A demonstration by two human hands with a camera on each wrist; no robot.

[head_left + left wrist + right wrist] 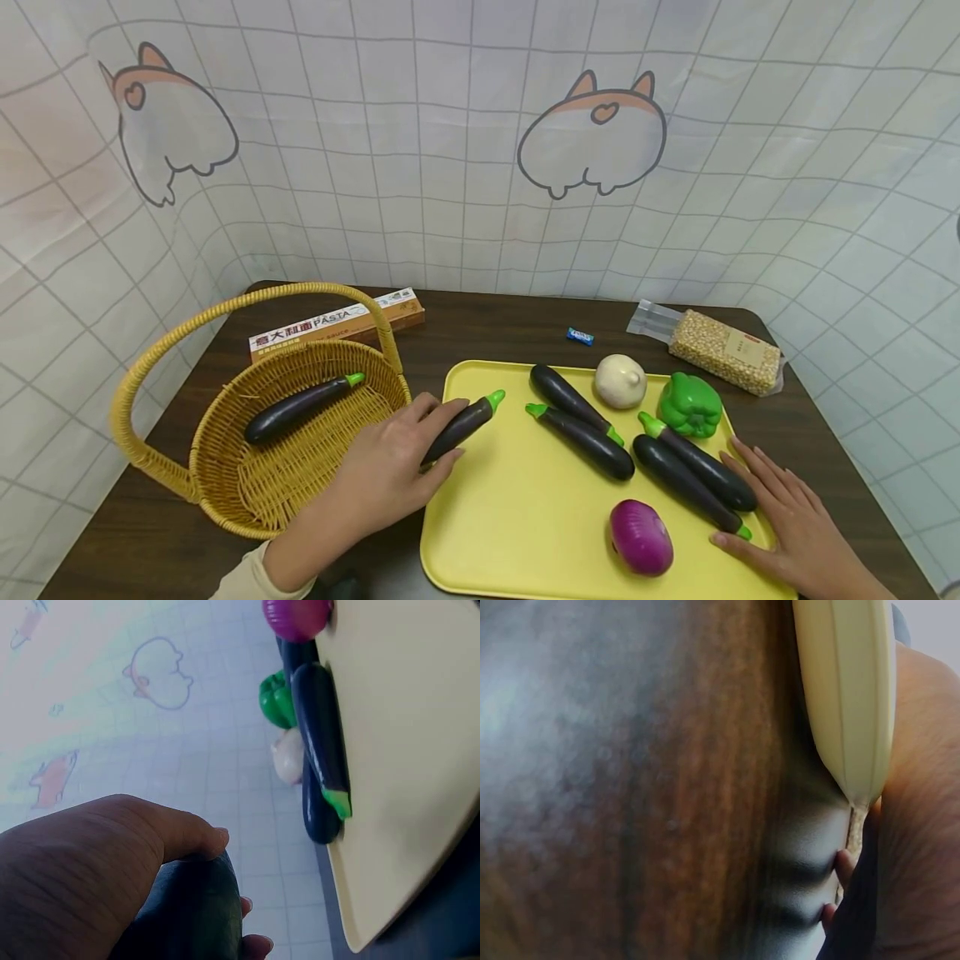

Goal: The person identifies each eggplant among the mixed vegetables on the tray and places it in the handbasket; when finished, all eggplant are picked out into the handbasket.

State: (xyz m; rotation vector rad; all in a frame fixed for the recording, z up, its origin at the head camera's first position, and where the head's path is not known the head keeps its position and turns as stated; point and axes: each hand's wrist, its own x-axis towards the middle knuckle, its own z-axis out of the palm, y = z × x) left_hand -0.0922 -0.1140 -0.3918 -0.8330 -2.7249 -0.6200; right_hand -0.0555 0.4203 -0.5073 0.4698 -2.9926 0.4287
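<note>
My left hand [401,454] grips an eggplant [467,427] between thumb and fingers over the tray's left edge, its green stem pointing away to the right. In the left wrist view the thumb lies along this dark eggplant [199,900]. Another eggplant [300,408] lies inside the wicker basket [217,467] at left. Several eggplants [581,440] lie on the yellow tray [517,517]. My right hand [798,517], fingers spread, rests at the tray's right rim, beside two of these eggplants [693,471]. From the right wrist view, contact with them is unclear.
A purple onion [641,537], a white round vegetable [620,381] and a green bell pepper [690,406] sit on the tray. Behind the basket lies a pasta box [337,321]. A small blue packet [580,336] and a grain bag [723,350] lie beyond the tray.
</note>
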